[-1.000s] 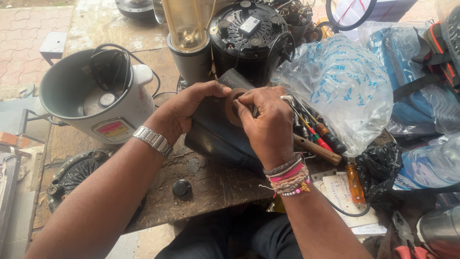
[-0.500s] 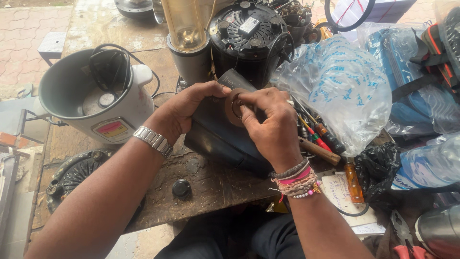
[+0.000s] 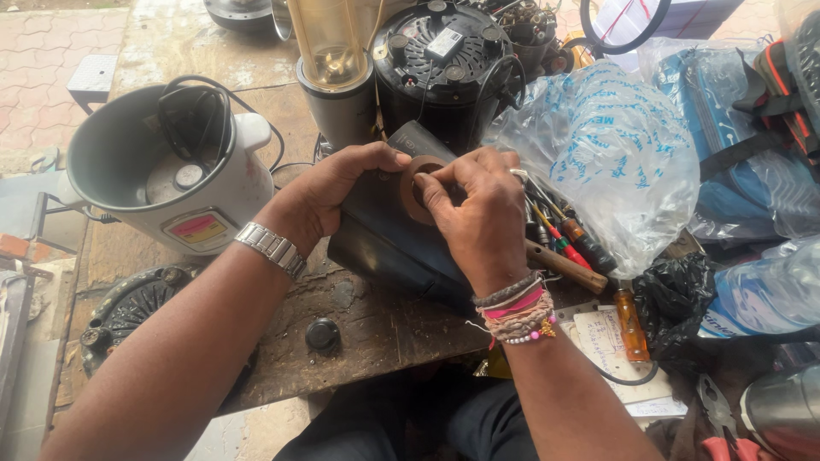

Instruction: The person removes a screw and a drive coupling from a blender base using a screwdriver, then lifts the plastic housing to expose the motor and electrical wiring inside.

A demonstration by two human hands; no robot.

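The right hand (image 3: 483, 218) has slid left, pinching the brown ring (image 3: 416, 189) on the black housing (image 3: 384, 235), tilted up-right, left hand (image 3: 333, 192) clasping it.

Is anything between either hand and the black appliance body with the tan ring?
Nothing visible. The left hand lies directly on the black appliance body, and the right hand has its fingertips on the tan ring at the body's top. The screwdrivers lie off to the right.

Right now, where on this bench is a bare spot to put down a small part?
The wood in front of the black housing, around the small knob, is bare up to the bench edge. Another patch lies behind the white cooker. To the right it is crowded: screwdrivers, plastic bags, papers. Both the left hand and right hand hold the housing.
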